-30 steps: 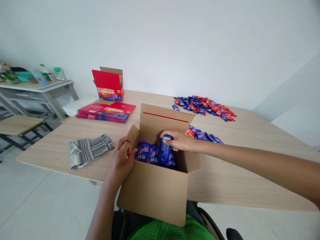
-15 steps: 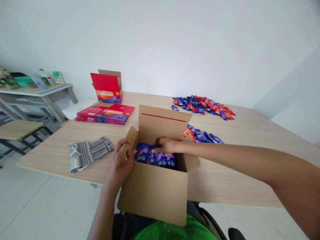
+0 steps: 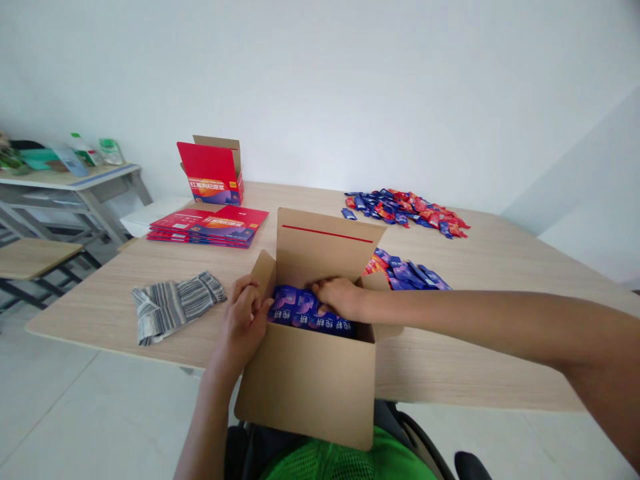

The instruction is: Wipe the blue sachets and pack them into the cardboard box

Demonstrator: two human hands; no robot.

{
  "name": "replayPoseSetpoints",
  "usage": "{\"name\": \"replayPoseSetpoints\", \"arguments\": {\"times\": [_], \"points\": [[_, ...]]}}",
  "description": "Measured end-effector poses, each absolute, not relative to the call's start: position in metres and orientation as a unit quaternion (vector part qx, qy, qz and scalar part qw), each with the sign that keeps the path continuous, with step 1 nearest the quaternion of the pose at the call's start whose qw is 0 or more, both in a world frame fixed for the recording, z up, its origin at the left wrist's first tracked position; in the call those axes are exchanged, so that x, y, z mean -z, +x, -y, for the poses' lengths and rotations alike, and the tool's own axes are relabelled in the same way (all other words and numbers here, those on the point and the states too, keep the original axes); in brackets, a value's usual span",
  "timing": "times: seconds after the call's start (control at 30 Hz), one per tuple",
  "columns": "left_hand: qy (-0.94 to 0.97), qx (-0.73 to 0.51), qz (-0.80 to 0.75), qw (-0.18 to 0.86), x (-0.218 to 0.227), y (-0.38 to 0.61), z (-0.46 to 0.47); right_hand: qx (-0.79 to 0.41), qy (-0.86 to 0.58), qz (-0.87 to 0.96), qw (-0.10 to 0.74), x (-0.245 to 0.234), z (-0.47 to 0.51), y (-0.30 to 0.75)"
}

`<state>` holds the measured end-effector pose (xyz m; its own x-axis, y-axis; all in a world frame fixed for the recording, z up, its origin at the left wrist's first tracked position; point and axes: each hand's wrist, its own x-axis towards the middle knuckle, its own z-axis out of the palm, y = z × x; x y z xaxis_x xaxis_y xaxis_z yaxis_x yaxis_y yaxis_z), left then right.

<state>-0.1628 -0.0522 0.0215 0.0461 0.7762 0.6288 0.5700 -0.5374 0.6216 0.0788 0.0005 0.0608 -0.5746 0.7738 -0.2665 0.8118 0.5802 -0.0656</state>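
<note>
An open brown cardboard box (image 3: 310,387) rests at the near edge of the wooden table (image 3: 475,360), partly over my lap. Blue packets (image 3: 295,308) lie packed inside it. My left hand (image 3: 244,320) grips the box's left flap, fingers curled over its edge. My right hand (image 3: 339,297) reaches into the box and presses down on the blue packets, fingers bent over them. A small pile of blue and red packets (image 3: 407,273) lies just right of the box's raised back flap.
A larger heap of red and blue packets (image 3: 405,210) lies at the table's far side. Flat red cartons (image 3: 207,225) are stacked at the left, behind them an open red carton (image 3: 213,172). A striped cloth (image 3: 173,303) lies left of the box. A side desk (image 3: 65,180) stands at far left.
My right hand held a blue packet upright above the box, then lowered it in among the others and now presses on the packets. My left hand stayed on the flap.
</note>
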Motion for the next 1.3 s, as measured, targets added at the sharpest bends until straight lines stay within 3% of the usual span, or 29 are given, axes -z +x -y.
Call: {"name": "replayPoseSetpoints", "arguments": {"times": [0.17, 0.4, 0.93, 1.03, 1.3], "points": [[0.716, -0.506, -0.471, 0.095, -0.023, -0.163, 0.052, 0.127, 0.411, -0.88, 0.201, -0.062, 0.018, 0.075], [0.719, -0.512, -0.464, 0.077, -0.02, -0.164, 0.048, 0.159, 0.407, -0.861, 0.259, -0.047, 0.01, 0.058], [0.729, -0.513, -0.453, 0.032, -0.013, -0.169, 0.04, 0.259, 0.288, -0.89, 0.241, -0.09, 0.026, 0.073], [0.729, -0.515, -0.452, 0.022, -0.013, -0.17, 0.04, 0.228, 0.315, -0.897, 0.213, -0.105, 0.036, 0.082], [0.733, -0.509, -0.451, -0.011, -0.01, -0.174, 0.038, 0.121, 0.346, -0.929, -0.04, -0.125, 0.098, 0.114]]}}
